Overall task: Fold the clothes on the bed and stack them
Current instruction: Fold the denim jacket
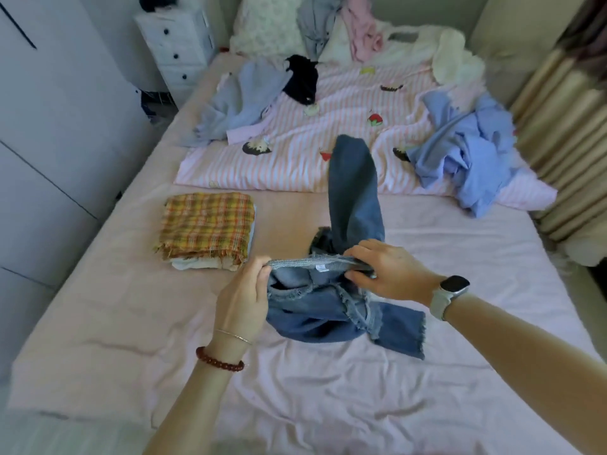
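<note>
Bed (131, 323): pale pink sheet, wrinkled, took up most of the room in view.
Striped quilt (345, 103): pink-white stripes w/ small cartoon patches, spread over the far half of the bed.
Blue heap (466, 152): light blue clothes, unfolded, bunched on the quilt's right side nr the curtain (565, 126).
Grey-blue garment (236, 100): lay loose on the quilt's left side, a black item (302, 78) just beside it.
Far end: pink garment (361, 34) & grey one (315, 24) draped over the pillows; cream piece to the right of them.
Folded stack (207, 229): yellow-orange plaid piece on top, white/cream layers under it, sat on the sheet left of the hands.
Jeans (328, 310): blue denim w/ frayed edges, held up mid-bed; one leg stood up toward the quilt, the rest slumped on the sheet below the hands, a frayed hem trailing right.
Left hand (243, 297): fingers & thumb pinched the left end of the waistband; red bead bracelet & thin bangle on wrist.
Right hand (391, 270): fingers curled over the right end of the waistband, gripping it; watch w/ pale strap on wrist.
Drawers (177, 44): white, dark knobs, left of the bed head.
</note>
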`<act>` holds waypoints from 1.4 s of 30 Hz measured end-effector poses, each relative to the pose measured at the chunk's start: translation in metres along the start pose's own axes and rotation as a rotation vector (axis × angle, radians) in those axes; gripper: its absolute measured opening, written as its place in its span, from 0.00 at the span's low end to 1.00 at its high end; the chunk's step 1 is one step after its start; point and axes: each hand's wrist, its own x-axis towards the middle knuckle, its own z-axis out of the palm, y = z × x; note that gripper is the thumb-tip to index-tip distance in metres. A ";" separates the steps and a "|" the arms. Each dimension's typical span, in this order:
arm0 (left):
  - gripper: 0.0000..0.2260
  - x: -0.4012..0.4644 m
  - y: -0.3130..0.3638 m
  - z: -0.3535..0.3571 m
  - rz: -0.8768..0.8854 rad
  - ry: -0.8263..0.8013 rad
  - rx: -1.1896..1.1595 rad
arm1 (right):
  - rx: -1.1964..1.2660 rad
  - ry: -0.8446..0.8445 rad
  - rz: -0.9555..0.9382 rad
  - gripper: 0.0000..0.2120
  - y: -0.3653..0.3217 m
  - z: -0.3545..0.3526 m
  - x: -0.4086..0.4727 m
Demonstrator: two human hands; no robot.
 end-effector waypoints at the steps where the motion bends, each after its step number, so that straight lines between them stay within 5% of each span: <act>1: 0.10 -0.004 0.008 -0.014 0.044 0.006 -0.033 | 0.056 0.029 0.037 0.16 -0.017 -0.012 -0.014; 7: 0.08 -0.033 0.057 -0.103 0.394 0.047 -0.134 | 0.266 0.324 0.212 0.11 -0.125 -0.064 -0.092; 11: 0.08 -0.062 0.089 -0.156 0.582 0.083 -0.213 | 0.227 0.674 0.249 0.04 -0.194 -0.089 -0.138; 16: 0.05 -0.092 0.136 -0.214 0.649 0.237 -0.375 | 0.007 1.079 0.184 0.05 -0.257 -0.129 -0.170; 22: 0.06 -0.111 0.178 -0.260 0.653 0.368 -0.441 | -0.082 1.290 0.044 0.06 -0.297 -0.178 -0.186; 28: 0.08 -0.111 0.179 -0.251 0.686 0.503 -0.337 | -0.121 1.229 0.015 0.08 -0.285 -0.189 -0.192; 38: 0.07 -0.021 0.131 -0.091 0.492 0.209 -0.088 | 0.026 0.893 0.308 0.04 -0.127 -0.127 -0.144; 42: 0.16 0.079 0.130 0.000 0.183 0.071 0.200 | 0.131 0.671 0.579 0.13 -0.007 -0.114 -0.062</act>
